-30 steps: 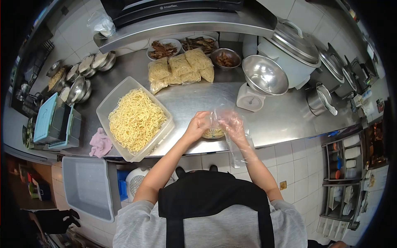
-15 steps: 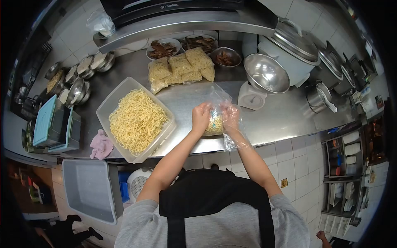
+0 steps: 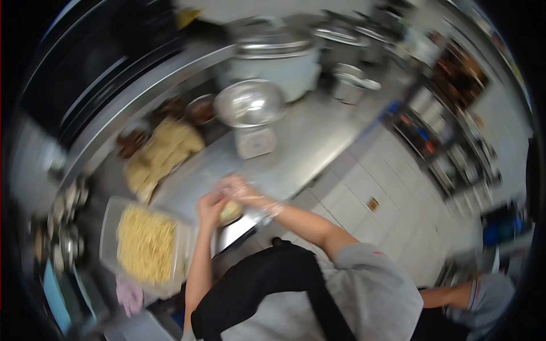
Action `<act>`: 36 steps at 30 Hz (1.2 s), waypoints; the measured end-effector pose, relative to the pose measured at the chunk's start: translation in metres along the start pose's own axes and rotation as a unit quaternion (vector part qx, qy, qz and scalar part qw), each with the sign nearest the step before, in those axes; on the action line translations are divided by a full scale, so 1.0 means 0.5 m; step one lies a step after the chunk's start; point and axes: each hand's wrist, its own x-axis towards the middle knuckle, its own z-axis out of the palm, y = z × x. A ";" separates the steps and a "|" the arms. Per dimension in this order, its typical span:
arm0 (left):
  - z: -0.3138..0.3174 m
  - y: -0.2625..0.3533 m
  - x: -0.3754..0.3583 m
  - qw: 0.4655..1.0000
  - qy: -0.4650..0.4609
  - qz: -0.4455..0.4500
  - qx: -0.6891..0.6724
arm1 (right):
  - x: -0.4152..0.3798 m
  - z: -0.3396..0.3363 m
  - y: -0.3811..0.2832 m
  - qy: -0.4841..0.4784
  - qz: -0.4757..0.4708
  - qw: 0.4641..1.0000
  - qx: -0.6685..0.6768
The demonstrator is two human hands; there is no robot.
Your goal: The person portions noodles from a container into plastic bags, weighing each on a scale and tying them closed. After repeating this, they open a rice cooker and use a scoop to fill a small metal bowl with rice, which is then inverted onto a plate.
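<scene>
Clasping a blurred noodle bag (image 3: pixel 230 212), both hands (image 3: pixel 211 206) hide its long axis.

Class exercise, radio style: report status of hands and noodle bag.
Left hand and right hand both on noodle bag. Bag at counter edge. View blurred; grip unclear.

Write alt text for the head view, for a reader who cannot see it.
Blurred, tilted view down at a steel counter: the left hand and the plastic-gloved right hand hold a small bag of noodles between them. A tub of noodles sits to the left, with a scale carrying a metal bowl behind. Another person's arm shows at lower right.
</scene>
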 end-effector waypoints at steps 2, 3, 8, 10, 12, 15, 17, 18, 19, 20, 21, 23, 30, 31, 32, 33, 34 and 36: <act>-0.027 0.034 -0.006 0.998 0.040 -0.010 -0.051 | 0.007 -0.028 -0.107 0.088 -0.002 0.996 0.029; -0.045 0.032 -0.001 0.995 0.015 -0.013 -0.102 | 0.017 -0.036 -0.116 0.083 0.021 0.995 0.057; -0.106 0.070 -0.015 0.991 -0.047 0.004 -0.124 | 0.013 -0.058 -0.152 0.076 0.035 0.996 0.033; -0.114 0.078 -0.014 0.992 -0.075 -0.013 -0.105 | 0.000 -0.072 -0.175 0.030 0.030 0.988 0.146; -0.113 0.086 -0.012 0.995 -0.055 0.040 -0.077 | -0.020 -0.094 -0.184 -0.023 0.006 0.995 0.095; -0.134 0.093 -0.009 0.996 -0.014 0.080 -0.041 | -0.009 -0.079 -0.160 -0.025 -0.016 0.999 0.043; -0.150 0.105 -0.005 0.997 0.002 0.072 -0.036 | -0.003 -0.067 -0.141 0.032 -0.014 0.999 0.037; -0.157 0.111 -0.007 0.996 -0.017 0.081 -0.040 | -0.003 -0.073 -0.172 0.034 0.018 0.999 0.038; -0.157 0.118 -0.009 0.994 -0.040 0.092 -0.045 | -0.008 -0.081 -0.185 0.041 0.052 0.997 0.039; -0.155 0.125 -0.014 0.992 -0.061 0.101 -0.047 | -0.005 -0.079 -0.172 0.062 0.058 0.996 0.032; -0.154 0.129 -0.025 0.986 -0.148 0.069 0.033 | 0.005 -0.067 -0.145 0.074 -0.017 0.997 0.025; -0.140 0.132 -0.017 0.964 -0.236 0.042 0.116 | -0.004 -0.080 -0.139 0.089 -0.089 0.992 0.014; -0.154 0.137 -0.014 0.962 -0.166 0.147 0.160 | 0.020 -0.080 -0.080 -0.030 -0.071 0.989 -0.125; -0.169 0.167 -0.013 0.976 -0.137 0.041 0.164 | 0.020 -0.100 -0.108 -0.044 -0.065 0.994 -0.069; -0.185 0.177 -0.005 0.990 -0.077 0.057 0.107 | 0.019 -0.112 -0.138 -0.019 -0.019 0.991 -0.133; -0.200 0.182 0.000 0.995 -0.022 0.079 0.049 | 0.018 -0.123 -0.143 -0.014 -0.011 0.995 -0.100; -0.214 0.178 0.000 0.997 -0.002 0.063 0.054 | 0.016 -0.127 -0.147 -0.006 0.005 0.997 -0.070; -0.221 0.165 0.002 0.997 -0.039 0.065 0.018 | 0.014 -0.135 -0.217 -0.014 0.044 0.999 -0.028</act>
